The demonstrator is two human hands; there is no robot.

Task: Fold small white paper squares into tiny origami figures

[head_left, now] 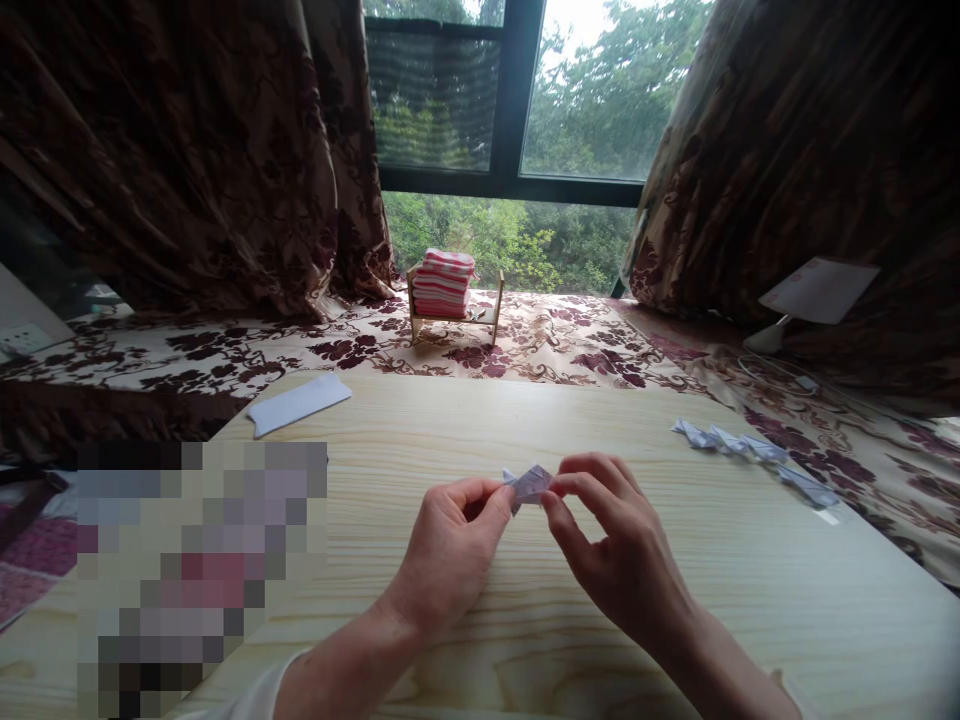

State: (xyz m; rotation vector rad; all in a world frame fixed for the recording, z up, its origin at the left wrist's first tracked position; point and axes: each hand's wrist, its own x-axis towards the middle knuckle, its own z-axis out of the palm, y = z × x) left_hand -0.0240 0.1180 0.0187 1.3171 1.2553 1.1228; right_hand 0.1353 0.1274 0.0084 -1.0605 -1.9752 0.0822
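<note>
A small folded piece of white paper (532, 484) is held just above the middle of the wooden table. My left hand (454, 540) pinches its left side between thumb and forefinger. At its right corner, the thumb and forefinger of my right hand (615, 540) touch the paper, the other fingers curled loosely. Several similar folded paper pieces (761, 447) lie in a row near the table's right edge. A stack of flat white paper strips (300, 401) rests at the table's far left.
The pale wooden table (420, 430) ends at a ledge covered in flowered cloth (585, 340). A small wooden stand (498, 300) with folded red-and-white cloths (442, 285) is on the ledge, and a white lamp (817, 290) stands right. A blurred-out patch (202, 570) covers the table's left.
</note>
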